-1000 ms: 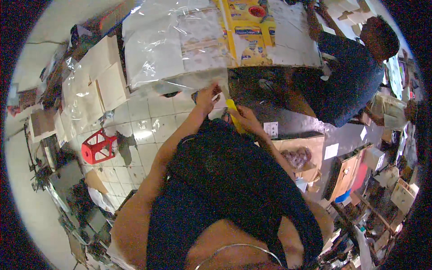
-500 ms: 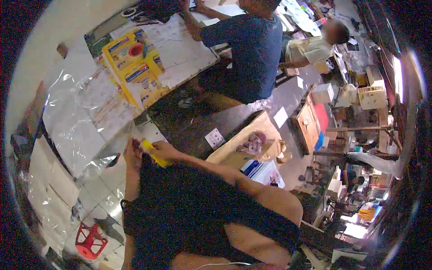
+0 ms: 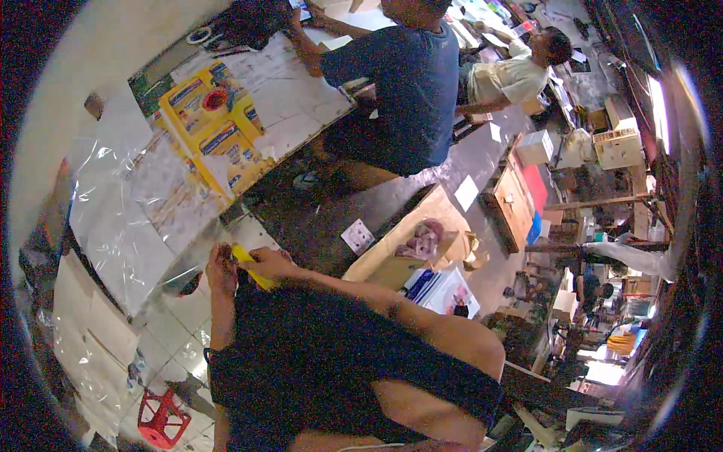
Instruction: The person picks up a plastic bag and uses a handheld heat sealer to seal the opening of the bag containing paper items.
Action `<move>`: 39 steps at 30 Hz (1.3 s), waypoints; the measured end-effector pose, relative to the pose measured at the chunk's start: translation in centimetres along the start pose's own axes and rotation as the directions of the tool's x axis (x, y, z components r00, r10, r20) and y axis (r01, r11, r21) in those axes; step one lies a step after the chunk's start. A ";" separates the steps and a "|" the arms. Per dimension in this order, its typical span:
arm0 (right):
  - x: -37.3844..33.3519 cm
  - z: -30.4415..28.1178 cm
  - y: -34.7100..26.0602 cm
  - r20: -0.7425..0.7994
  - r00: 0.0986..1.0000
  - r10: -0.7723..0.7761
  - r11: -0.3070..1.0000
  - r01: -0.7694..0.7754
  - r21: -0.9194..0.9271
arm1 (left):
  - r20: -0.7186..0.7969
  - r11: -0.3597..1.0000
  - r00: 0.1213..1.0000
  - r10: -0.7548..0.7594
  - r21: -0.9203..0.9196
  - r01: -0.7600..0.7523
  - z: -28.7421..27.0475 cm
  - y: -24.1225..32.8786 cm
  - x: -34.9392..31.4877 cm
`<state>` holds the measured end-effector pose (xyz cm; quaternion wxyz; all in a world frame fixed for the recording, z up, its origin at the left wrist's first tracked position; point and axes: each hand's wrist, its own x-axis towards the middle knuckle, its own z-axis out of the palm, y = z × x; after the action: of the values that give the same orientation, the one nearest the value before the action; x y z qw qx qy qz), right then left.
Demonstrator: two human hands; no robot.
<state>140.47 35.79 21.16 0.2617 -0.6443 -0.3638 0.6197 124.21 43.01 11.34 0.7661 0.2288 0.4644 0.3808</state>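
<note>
My right hand (image 3: 273, 265) is closed around a slim yellow object (image 3: 253, 265), whose kind I cannot make out. Close beside it on the left, my left hand (image 3: 221, 270) is raised with its fingers curled in; what they hold is too small to see. Just beyond my hands is the edge of a clear plastic sheet (image 3: 124, 203), which spreads shiny and creased over the left end of the worktable. Whether my left fingers touch that sheet cannot be told. Printed yellow sheets (image 3: 215, 139) lie farther up the table, with a red roll of tape (image 3: 215, 99) on them.
A person in a dark blue shirt (image 3: 403, 90) works across the table, another in a pale shirt (image 3: 506, 79) behind. To my right stands an open cardboard box (image 3: 392, 245) with a purple bundle; books (image 3: 444, 290) lie beside it. A red stool (image 3: 162, 422) is at lower left.
My hands have sunk slightly and stay close together, the yellow object still in the right one. The view has shifted a little. The person in the pale shirt has turned and raised an arm.
</note>
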 end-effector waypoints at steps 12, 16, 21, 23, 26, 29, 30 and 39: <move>1.2 0.7 0.8 -0.082 0.994 -0.070 0.996 0.066 -0.052 | 0.018 0.983 0.987 -0.158 -0.091 0.159 2.2 1.6 0.0; 2.6 1.0 2.7 -0.138 0.974 -0.179 0.962 0.144 -0.232 | 0.029 0.962 0.967 -0.253 -0.095 0.254 4.2 2.9 -0.6; 1.5 0.5 1.2 -0.105 0.978 -0.179 0.972 0.159 -0.173 | -0.036 0.990 0.992 -0.125 0.060 0.127 5.4 3.4 -2.5; 1.4 0.4 0.9 -0.086 0.987 -0.138 0.986 0.129 -0.105 | -0.018 0.990 0.990 -0.136 -0.021 0.136 5.7 3.7 -3.0; 2.0 0.8 0.9 -0.126 0.985 -0.118 0.980 0.095 -0.177 | 0.064 0.997 0.997 -0.042 0.070 0.037 3.4 2.7 -1.9; 1.9 1.4 1.5 -0.092 0.985 -0.145 0.974 0.126 -0.187 | 0.042 0.981 0.999 0.013 0.191 -0.020 1.2 1.2 -0.7; 1.5 1.3 1.3 -0.070 0.986 -0.151 0.973 0.136 -0.185 | 0.004 0.990 0.994 -0.114 0.087 0.113 0.7 0.7 -0.3; 2.7 0.7 3.7 0.034 0.968 -0.247 0.966 0.249 -0.075 | -0.009 0.960 0.997 -0.077 0.268 0.077 1.6 0.9 -1.1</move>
<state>140.25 35.65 16.48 0.3070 -0.5960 -0.4688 0.5751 125.01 42.72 13.32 0.7428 0.3125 0.5195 0.2841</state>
